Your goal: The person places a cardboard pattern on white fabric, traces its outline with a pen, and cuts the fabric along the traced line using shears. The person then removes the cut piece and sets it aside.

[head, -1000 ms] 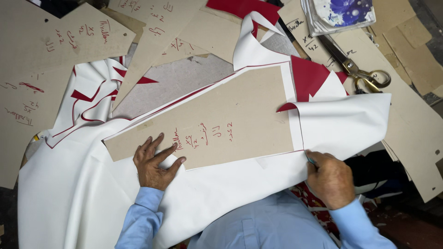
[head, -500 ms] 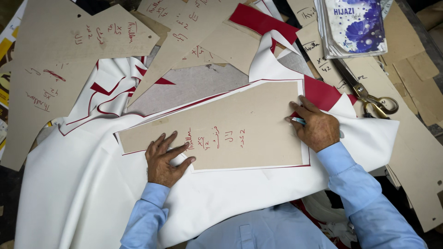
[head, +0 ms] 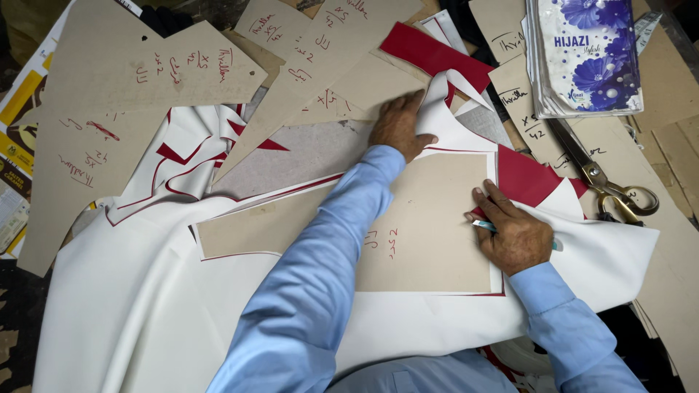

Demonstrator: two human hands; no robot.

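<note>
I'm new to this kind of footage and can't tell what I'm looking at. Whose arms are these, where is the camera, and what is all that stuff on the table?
There is no machine here. A camera worn on a person's head looks down at their own two bare hands, in light blue sleeves. The left hand reaches far forward and presses on the top edge of a tan cardboard pattern piece. The right hand holds a slim light blue marking pen at the pattern's right edge. The pattern lies on white fabric with red lines and red patches. Around it lie more cardboard patterns, a pair of scissors and a flowered packet.
</note>
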